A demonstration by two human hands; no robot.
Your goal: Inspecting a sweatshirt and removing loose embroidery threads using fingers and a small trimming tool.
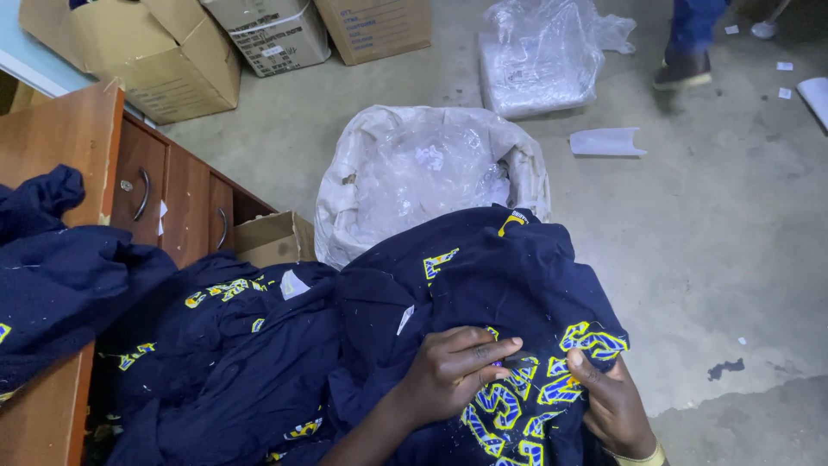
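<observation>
The shirt (483, 293) lies heaped just in front of the bag (362, 147), topmost on a navy pile (241, 362); the left hand (457, 371) pinches its yellow lettering; the right hand (614, 406) grips its edge beside the lettering.

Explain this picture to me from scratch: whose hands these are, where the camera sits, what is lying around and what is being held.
There is no machine here. A person wears a camera on the head, so the single picture looks down at that person's own two bare hands.

The left hand and the right hand both rest on a dark blue shirt with yellow and blue lettering, draped in front of them. The left hand's fingers pinch a small dark object against the lettering; it is too small to identify.

More blue shirts are piled to the left, beside a wooden desk with drawers. Beyond stand a white sack lined with clear plastic, cardboard boxes and a wrapped bundle on the concrete floor. Another person's leg shows at the top.
</observation>
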